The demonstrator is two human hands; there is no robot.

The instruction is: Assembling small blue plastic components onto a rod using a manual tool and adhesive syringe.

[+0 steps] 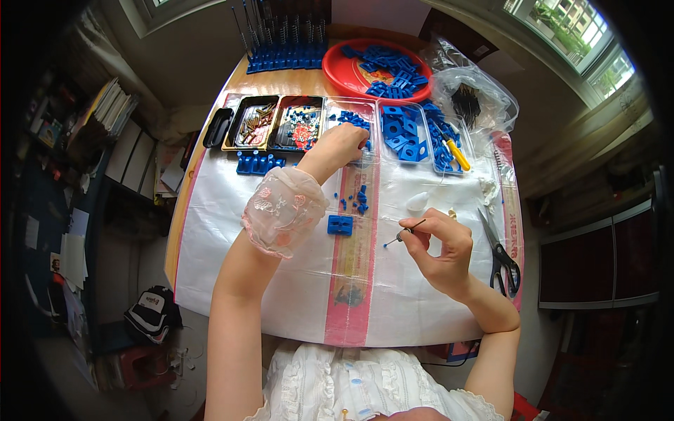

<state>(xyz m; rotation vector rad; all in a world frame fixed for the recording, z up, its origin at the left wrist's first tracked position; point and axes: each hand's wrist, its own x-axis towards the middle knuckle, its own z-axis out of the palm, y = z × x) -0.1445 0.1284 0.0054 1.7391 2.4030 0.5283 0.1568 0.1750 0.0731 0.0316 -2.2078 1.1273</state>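
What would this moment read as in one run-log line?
left hand: at clear tray of blue parts | right hand: pinching thin dark rod, blue tip | blue block: on white sheet | scissors: untouched

Underside of left grip (342,144) hidden.

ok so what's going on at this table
A person's left hand is at a clear tray of small blue parts; whether it holds one is hidden. The right hand pinches a thin dark rod with a blue tip. A blue block lies on the white sheet, left of that hand; scissors lie on the hand's other side.
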